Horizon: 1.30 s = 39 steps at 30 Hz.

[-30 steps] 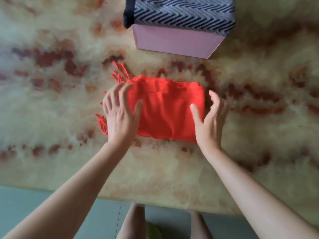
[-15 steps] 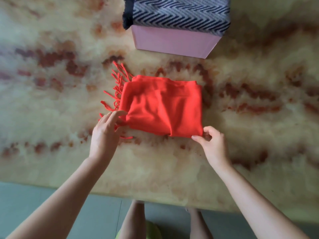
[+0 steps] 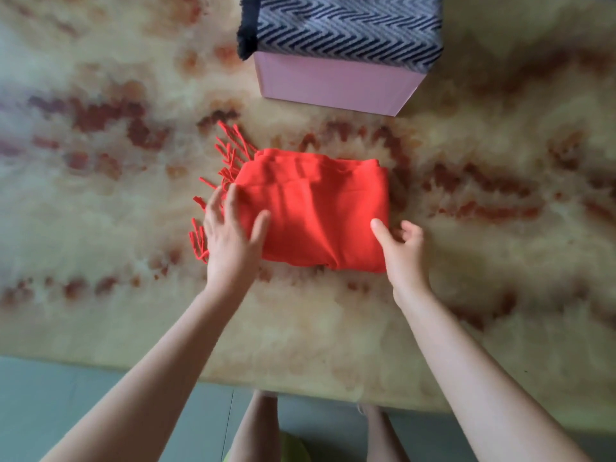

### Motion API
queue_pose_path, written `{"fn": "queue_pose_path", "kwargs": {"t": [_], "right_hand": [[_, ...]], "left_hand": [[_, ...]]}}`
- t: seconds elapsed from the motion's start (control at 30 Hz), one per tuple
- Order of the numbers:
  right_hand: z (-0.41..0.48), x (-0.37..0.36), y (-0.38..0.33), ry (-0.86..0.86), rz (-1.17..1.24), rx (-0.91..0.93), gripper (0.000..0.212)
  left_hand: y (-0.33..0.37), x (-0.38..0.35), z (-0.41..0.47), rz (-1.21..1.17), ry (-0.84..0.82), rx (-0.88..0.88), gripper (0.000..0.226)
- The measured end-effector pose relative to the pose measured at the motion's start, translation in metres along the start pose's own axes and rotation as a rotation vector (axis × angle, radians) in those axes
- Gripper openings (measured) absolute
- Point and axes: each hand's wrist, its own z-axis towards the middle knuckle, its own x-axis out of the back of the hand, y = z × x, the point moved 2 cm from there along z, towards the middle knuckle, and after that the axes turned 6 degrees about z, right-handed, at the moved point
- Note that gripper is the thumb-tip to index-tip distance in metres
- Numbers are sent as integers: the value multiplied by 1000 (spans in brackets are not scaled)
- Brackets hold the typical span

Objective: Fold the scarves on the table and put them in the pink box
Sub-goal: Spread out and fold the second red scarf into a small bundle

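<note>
A red scarf lies folded into a thick rectangle in the middle of the table, its fringe sticking out to the left. My left hand lies over the scarf's left edge, fingers spread on the fringe and thumb on the cloth; it is blurred. My right hand holds the near right corner, thumb on top and fingers curled at the side edge. The pink box stands behind the scarf, with a folded black-and-white herringbone scarf filling its top.
The table has a mottled cream and rust-brown top. Its near edge runs across the lower view, with grey floor and the person's legs below it.
Both hands have moved forward from the scarf's near corners onto its left and right sides. The scarf and the box have stayed in place.
</note>
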Motion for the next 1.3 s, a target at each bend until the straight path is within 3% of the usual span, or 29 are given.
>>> {"fn": "queue_pose_path", "kwargs": {"t": [0.07,0.17,0.27,0.37,0.53,0.63,0.73,0.8,0.9,0.97,1.07,1.13,1.3], "right_hand": [[9,-7,-8,-19,10,-36,65],[13,-15,-22,-66,-134,82,59],[12,-14,-32,-153,-162,142,58],[9,-6,-32,-248,-168,234,60],[4,11,-24,-487,-162,241,65],[3,21,-20,-582,-152,233,68],[-1,21,-12,-651,-150,204,66],[-1,19,-10,-714,-196,198,63],[2,19,-17,-800,-166,113,66],[2,20,-16,-870,-185,63,68],[4,28,-14,-860,-187,45,68],[3,34,-16,-802,-159,42,68],[-6,36,-30,-692,-37,42,69]], "left_hand": [[2,8,18,-5,-32,199,76],[6,18,36,-43,-173,249,79],[7,19,41,-21,-269,211,70],[7,22,42,-152,-234,150,64],[-9,25,38,-238,-256,-124,79],[-18,28,30,-300,-303,-251,68],[-22,29,22,-613,-451,-70,39],[-27,29,18,-715,-586,29,36],[-32,29,16,-655,-748,26,54],[-33,26,14,-548,-806,-14,49],[-29,23,11,-535,-834,-7,61],[-26,23,10,-557,-764,20,64],[-18,31,8,-663,-537,98,33]]}}
